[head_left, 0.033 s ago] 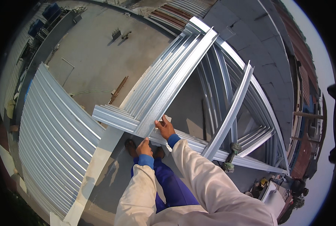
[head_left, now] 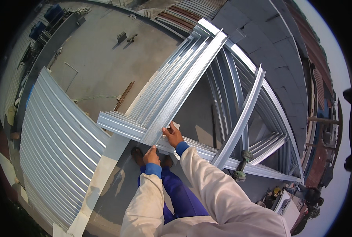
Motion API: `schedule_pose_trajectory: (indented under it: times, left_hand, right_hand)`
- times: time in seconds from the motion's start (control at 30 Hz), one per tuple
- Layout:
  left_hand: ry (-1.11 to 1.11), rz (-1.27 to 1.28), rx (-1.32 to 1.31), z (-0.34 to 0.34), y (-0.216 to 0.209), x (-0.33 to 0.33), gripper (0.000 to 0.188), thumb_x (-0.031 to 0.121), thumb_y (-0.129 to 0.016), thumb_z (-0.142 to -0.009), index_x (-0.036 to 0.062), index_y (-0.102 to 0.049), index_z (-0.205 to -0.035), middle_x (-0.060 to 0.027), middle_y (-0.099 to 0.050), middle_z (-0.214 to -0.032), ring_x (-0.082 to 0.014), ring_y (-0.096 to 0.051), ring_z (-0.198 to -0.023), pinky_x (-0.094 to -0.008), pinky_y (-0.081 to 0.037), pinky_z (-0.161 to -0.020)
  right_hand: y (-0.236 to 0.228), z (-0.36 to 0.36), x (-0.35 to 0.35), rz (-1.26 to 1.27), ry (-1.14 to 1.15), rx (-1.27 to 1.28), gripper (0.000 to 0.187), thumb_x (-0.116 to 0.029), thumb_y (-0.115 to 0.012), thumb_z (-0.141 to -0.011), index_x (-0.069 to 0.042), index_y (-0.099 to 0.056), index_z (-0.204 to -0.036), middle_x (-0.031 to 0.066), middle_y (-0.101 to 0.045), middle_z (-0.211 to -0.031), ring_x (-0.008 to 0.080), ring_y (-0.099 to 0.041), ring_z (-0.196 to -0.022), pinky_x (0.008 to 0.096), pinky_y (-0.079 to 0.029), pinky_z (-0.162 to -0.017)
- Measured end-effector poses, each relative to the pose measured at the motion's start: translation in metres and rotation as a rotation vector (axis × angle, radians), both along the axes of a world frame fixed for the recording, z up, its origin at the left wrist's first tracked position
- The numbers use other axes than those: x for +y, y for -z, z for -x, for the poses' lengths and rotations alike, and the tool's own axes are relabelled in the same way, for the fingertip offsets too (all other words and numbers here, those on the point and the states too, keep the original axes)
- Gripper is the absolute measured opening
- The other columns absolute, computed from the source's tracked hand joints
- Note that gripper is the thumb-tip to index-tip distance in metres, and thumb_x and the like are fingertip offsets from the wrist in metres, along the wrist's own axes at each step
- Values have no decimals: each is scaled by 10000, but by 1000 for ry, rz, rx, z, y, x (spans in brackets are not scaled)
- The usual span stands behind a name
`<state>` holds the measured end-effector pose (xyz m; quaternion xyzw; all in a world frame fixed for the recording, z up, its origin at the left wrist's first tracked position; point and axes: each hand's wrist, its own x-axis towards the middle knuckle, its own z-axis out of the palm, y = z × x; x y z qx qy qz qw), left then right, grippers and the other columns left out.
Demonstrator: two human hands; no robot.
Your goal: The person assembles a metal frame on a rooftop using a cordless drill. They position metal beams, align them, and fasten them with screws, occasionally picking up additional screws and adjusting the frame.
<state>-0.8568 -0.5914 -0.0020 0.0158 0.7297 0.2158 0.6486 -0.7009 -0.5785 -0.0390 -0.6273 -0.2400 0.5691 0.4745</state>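
A wide silver metal channel [head_left: 186,85] slopes across the top of a stacked triangular metal truss frame [head_left: 263,170]. Near the channel's lower end, my right hand [head_left: 173,136] is closed over its right edge, thumb and fingers gripping the metal. Just below that end is my left hand [head_left: 151,156], index finger touching the channel's lower edge; its other fingers are curled and partly hidden, so its hold is unclear. A second loose channel [head_left: 243,114] leans across the frame to the right. On the frame's near bar sits a green cordless drill [head_left: 242,166].
To the left lies a stack of ribbed metal sheets [head_left: 61,146], with a pale beam [head_left: 101,175] alongside. Thin brown rods [head_left: 124,95] rest on the concrete floor [head_left: 93,47] beyond. At the lower right, another person [head_left: 311,196] is near assorted gear.
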Motion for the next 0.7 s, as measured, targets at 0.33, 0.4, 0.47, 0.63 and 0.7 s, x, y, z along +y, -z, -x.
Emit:
schedule_pose_trajectory:
  times: [0.33, 0.4, 0.47, 0.63, 0.7]
  left_hand:
    - [-67, 51, -82, 3, 7, 0, 232, 262, -741, -937, 88, -741, -1091, 56, -357, -596, -70, -318, -436, -253, -229, -386]
    - [-60, 30, -45, 3, 5, -1, 269, 261, -738, -937, 65, -762, -1118, 50, -369, -576, -72, -324, -427, -254, -227, -377]
    - [-22, 23, 23, -1, 3, -2, 273, 268, -739, -937, 63, -770, -1114, 46, -382, -564, -70, -324, -412, -259, -224, -368]
    - [5, -6, 51, -5, -8, -3, 314, 299, -741, -940, 65, -764, -1148, 39, -397, -557, -69, -312, -408, -266, -243, -373]
    - [47, -4, 71, -6, -9, -4, 327, 308, -757, -941, 93, -738, -1186, 57, -362, -589, -61, -303, -451, -244, -251, -403]
  right_hand:
    - [2, 0, 0, -3, 6, -15, 760, -302, -663, -1024, -88, -246, -1623, 143, -681, -1221, 196, -658, -1063, 333, -523, -954]
    - [0, -2, 0, 137, -35, -25, 783, -305, -666, -1022, -90, -223, -1631, 154, -688, -1239, 206, -669, -1078, 332, -531, -949]
    - [-3, -2, 0, 100, -31, -12, 787, -305, -667, -1023, -84, -219, -1631, 154, -693, -1229, 201, -667, -1081, 330, -530, -948]
    - [-12, -1, 3, 106, -2, -12, 809, -306, -664, -1025, -75, -188, -1637, 162, -700, -1208, 193, -663, -1083, 341, -534, -956]
    - [-15, -1, 3, 116, -13, -35, 807, -308, -661, -1026, -72, -188, -1636, 164, -703, -1209, 203, -671, -1077, 339, -534, -965]
